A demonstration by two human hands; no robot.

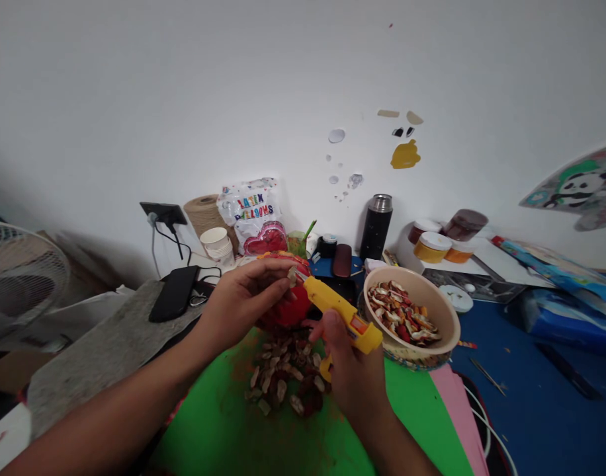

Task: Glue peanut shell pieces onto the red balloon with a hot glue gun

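Note:
My right hand (355,370) is wrapped round a yellow glue gun (335,305), its nozzle pointing up and to the left. The nozzle tip meets, or nearly meets, a small pale shell piece (292,275) pinched between the thumb and fingers of my left hand (246,297). Behind both hands stands a red rounded object (286,309) with orange pieces along its top; the hands partly cover it. Loose peanut-like shells (283,377) lie heaped in front of it on a green sheet (218,423).
To the right, a beige bowl (452,324) of reddish and pale shells rests on a woven base. A black thermos (376,228), paint jars (432,247) and a balloon bag (253,215) line the wall. On the left are a phone (174,294) and a fan (22,284).

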